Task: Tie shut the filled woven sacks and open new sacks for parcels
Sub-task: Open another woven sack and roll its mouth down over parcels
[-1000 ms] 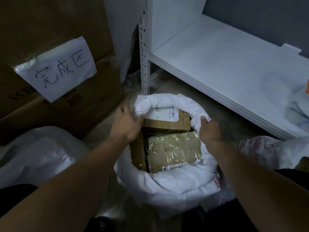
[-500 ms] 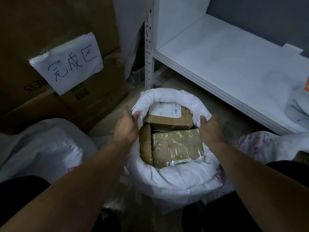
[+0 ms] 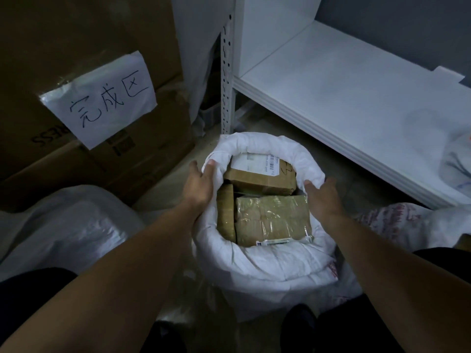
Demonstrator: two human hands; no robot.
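While the left hand [image 3: 201,184] grips the rolled rim of the white woven sack [image 3: 254,266] on one side, right hand [image 3: 322,197] gripping the opposite side, sack mouth open between the hands, brown parcels [image 3: 272,217] packed inside.

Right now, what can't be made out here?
- Head view: anything under the top parcels, hidden by them and the rim of the white sack.
- Head view: whether left hand and right hand have a grip on the rim; their backs hide the fingers.
- Head view: shipping label print, too small.
- Head view: bag on the shelf, cut by the right edge.
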